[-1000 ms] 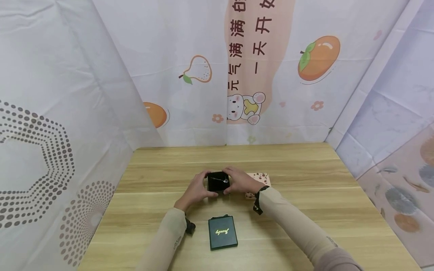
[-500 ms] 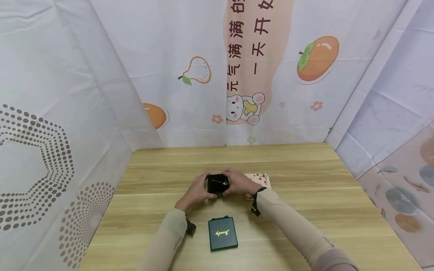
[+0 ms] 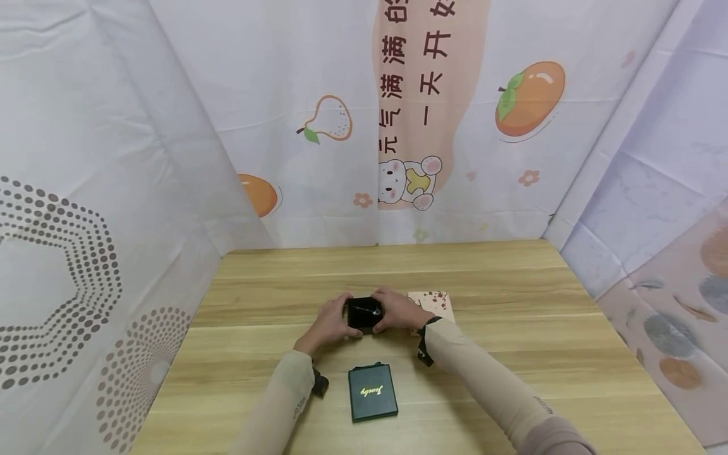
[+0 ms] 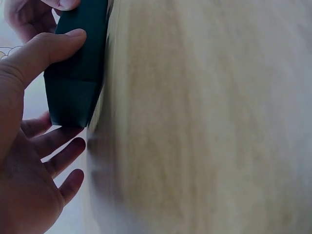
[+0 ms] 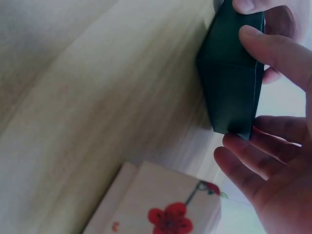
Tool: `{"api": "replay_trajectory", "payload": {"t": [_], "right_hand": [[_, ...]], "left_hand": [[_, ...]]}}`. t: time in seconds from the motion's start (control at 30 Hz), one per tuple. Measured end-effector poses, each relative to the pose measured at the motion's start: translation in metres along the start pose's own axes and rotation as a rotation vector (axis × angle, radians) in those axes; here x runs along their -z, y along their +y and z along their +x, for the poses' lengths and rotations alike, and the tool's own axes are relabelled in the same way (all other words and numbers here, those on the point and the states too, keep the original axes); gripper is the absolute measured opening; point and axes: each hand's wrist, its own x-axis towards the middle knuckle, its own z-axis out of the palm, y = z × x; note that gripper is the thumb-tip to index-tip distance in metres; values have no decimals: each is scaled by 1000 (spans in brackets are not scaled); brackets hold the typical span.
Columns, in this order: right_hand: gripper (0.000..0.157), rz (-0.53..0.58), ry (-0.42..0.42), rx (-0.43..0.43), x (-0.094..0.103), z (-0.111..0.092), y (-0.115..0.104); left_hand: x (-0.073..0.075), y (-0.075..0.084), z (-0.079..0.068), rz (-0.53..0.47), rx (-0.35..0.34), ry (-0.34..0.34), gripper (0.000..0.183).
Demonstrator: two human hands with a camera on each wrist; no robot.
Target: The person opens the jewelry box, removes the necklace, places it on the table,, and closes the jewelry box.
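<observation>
Between my two hands sits a small dark green jewelry box (image 3: 364, 314), its lid off and its black inside facing up. On that black lining a thin silver necklace (image 3: 376, 311) with a pendant shows. My left hand (image 3: 331, 323) grips the box's left end; in the left wrist view the thumb presses the green side wall (image 4: 73, 97) and fingers reach under the end. Gripping the opposite end is my right hand (image 3: 396, 310), thumb on the near wall (image 5: 226, 92), fingertips at the far lower corner. Nearer me lies the green lid (image 3: 372, 393) with gold "Jewelry" lettering.
A pale box with red blossoms (image 3: 436, 301) lies just beyond my right wrist, partly covered by it; its corner (image 5: 170, 195) shows in the right wrist view. The wooden table (image 3: 256, 284) ends at a printed curtain (image 3: 318, 215) at the back.
Both hands have drawn the jewelry box slightly toward me, and its top tips away so that more of its near wall shows. The lid stays put.
</observation>
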Motion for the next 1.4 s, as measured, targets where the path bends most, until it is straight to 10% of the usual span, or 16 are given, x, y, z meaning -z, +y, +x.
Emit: {"api": "replay_trajectory", "payload": {"t": [1.4], "right_hand": [[85, -25, -15, -71, -5, 3, -6]], "left_hand": [[0, -4, -4, 16, 41, -24, 89]]}}
